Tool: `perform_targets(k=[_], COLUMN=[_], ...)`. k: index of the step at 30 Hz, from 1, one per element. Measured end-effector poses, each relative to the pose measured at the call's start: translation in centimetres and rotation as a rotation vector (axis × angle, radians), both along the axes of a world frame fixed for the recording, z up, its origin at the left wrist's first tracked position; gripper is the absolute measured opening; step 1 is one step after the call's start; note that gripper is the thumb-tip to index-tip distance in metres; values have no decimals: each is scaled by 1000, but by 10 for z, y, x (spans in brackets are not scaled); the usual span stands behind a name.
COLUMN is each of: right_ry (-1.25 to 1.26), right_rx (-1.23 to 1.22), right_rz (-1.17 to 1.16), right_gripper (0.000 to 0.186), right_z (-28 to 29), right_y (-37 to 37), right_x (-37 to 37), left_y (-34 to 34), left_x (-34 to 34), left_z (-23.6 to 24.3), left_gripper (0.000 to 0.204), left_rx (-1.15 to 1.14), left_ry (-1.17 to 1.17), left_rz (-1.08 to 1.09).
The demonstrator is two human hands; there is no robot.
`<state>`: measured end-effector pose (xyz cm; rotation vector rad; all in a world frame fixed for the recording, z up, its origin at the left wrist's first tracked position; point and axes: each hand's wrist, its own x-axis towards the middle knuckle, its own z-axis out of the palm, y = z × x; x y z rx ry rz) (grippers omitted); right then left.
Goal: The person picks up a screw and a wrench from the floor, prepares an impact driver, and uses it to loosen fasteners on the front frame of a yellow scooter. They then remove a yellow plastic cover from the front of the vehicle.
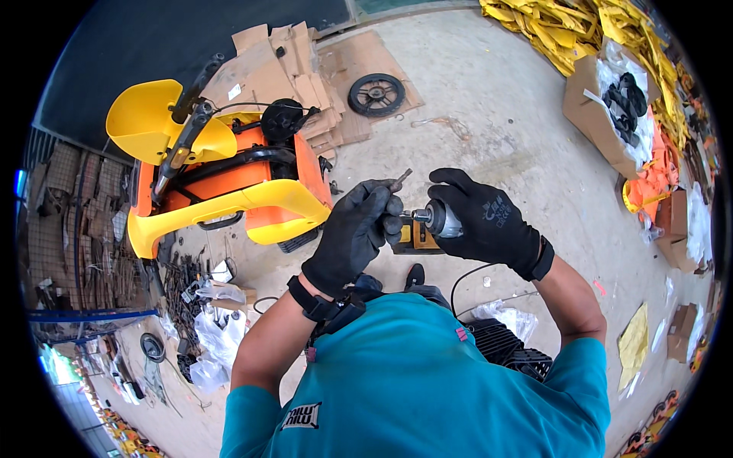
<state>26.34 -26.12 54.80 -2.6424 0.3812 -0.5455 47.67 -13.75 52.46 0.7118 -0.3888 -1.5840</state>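
Both my hands wear black gloves. My left hand (359, 225) pinches a small dark metal bit (400, 180) that sticks up past its fingertips. My right hand (481, 221) grips a power driver (443, 219) with a silver head and a short metal chuck pointing left, close to my left fingers. A yellow-and-black shape (418, 235) shows under the driver, partly hidden by my hands; I cannot tell whether it is part of the tool.
A yellow-and-orange scooter frame (229, 200) stands at left, beside flattened cardboard (252, 61). Behind is a black wheel (376, 95). On the right lie yellow panels (550, 23) and an open box (584, 114). Plastic bags (217, 343) and metal parts lie lower left.
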Motion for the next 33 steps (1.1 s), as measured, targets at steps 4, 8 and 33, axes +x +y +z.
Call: perform_targets(k=[4,8,33], right_ry=[3,0,7], right_rx=[-10,-14,-19], right_rz=[-8,1,35], right_gripper=[64,65,64], right_z=[-3,-4,-5], right_y=[1,1,5], right_x=[2,4,6], left_y=[1,1,1], left_x=[-1,0,-21], left_z=[-3,-2,1], left_gripper=[26,25,13], left_rx=[5,3,-220], left_ry=[-11,-22,-1509], left_rz=[1,-4,210])
